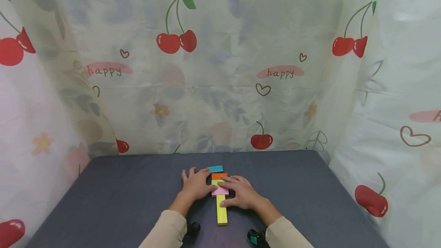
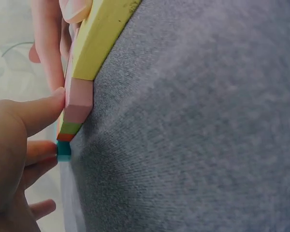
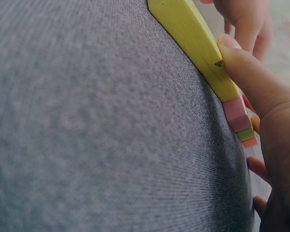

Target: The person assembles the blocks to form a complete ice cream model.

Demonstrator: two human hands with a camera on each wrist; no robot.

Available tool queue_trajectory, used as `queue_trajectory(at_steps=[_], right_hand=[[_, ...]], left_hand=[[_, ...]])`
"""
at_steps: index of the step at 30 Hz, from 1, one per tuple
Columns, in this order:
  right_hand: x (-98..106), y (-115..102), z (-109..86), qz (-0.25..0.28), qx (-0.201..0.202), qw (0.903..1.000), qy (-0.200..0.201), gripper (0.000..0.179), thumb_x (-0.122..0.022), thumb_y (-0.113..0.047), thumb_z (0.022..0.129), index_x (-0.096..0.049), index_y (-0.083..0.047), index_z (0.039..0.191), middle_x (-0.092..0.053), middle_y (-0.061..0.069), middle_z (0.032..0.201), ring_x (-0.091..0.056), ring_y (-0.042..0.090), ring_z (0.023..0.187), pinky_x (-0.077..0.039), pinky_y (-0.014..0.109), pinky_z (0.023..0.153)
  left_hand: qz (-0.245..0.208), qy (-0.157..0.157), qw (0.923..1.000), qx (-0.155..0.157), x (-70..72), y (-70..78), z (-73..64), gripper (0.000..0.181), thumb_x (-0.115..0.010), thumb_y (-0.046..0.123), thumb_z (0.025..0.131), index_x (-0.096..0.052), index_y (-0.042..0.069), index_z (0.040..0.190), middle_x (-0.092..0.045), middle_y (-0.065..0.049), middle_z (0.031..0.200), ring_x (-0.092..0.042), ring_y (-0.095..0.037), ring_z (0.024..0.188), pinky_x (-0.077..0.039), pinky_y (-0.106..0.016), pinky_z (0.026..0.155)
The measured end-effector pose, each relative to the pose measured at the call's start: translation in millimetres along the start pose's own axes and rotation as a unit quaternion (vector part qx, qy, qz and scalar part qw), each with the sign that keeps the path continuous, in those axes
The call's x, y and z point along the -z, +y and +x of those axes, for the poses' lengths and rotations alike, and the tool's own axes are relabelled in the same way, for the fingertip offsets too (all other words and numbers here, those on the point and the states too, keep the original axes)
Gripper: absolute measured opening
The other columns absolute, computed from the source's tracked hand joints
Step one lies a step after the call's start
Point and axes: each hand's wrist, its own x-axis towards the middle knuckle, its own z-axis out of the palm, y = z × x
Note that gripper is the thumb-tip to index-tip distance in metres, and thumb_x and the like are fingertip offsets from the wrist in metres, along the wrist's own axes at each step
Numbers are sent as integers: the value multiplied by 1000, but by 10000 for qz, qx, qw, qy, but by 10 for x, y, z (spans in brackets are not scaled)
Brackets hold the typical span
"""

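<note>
Flat coloured wooden blocks lie in a line on the dark table. Nearest is a long yellow block (image 1: 222,216), lengthwise. Beyond it a pink block (image 1: 222,191), a green block (image 1: 214,182) and an orange block (image 1: 217,177) lie crosswise, side by side. A blue block (image 1: 216,168) sits farthest, shifted slightly left. My left hand (image 1: 195,185) has its thumb at the pink block's left end and a fingertip at the blue block, other fingers spread. My right hand (image 1: 244,194) rests its thumb on the yellow block's side, fingers reaching over the green and orange blocks.
Dark grey cloth covers the table (image 1: 131,198). A pale curtain (image 1: 213,64) printed with cherries hangs behind it and along both sides. Black devices show beside both wrists, the right one (image 1: 256,237) having a teal patch.
</note>
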Motion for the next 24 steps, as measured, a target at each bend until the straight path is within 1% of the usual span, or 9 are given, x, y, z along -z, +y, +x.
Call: queue_trajectory(at_steps=[7,12,17,20,24], right_hand=[[31,-6,4,-24,71,10000,-32,75,-64,-66,81,-49,-30,145,-36,-3,154,-33,30,135,-20,63,106],[39,-15,4,-57,59,9999,-74,75,-64,-64,82,-48,-29,146,-36,-3,154,-33,31,135,-21,63,106],[52,-39,8,-115,-15,9999,-123,76,-64,-66,81,-47,-29,146,-37,-4,154,-34,32,134,-21,63,106],[62,-49,13,-168,-32,9997,-149,77,-64,-66,81,-48,-29,146,-37,-3,153,-35,32,133,-21,63,106],[77,-59,28,-290,-32,9994,-204,77,-64,-67,80,-48,-29,145,-38,-3,153,-36,31,132,-22,61,106]], left_hand=[[-140,-255,9995,-107,57,30,6,62,-71,47,85,-58,16,137,-50,-3,143,-30,-42,135,-6,-70,105],[-103,-406,9990,-156,50,40,21,62,-70,47,86,-56,17,139,-49,-2,144,-30,-41,135,-6,-70,106],[-40,-543,9984,-171,86,75,24,61,-70,44,87,-56,17,140,-49,-2,144,-31,-40,134,-7,-69,106],[11,-602,9979,-218,109,91,29,59,-70,42,88,-56,17,139,-48,-3,144,-32,-40,134,-7,-69,106],[155,-570,9977,-318,120,101,38,58,-70,42,88,-57,16,138,-49,-3,143,-33,-40,133,-8,-69,106]])
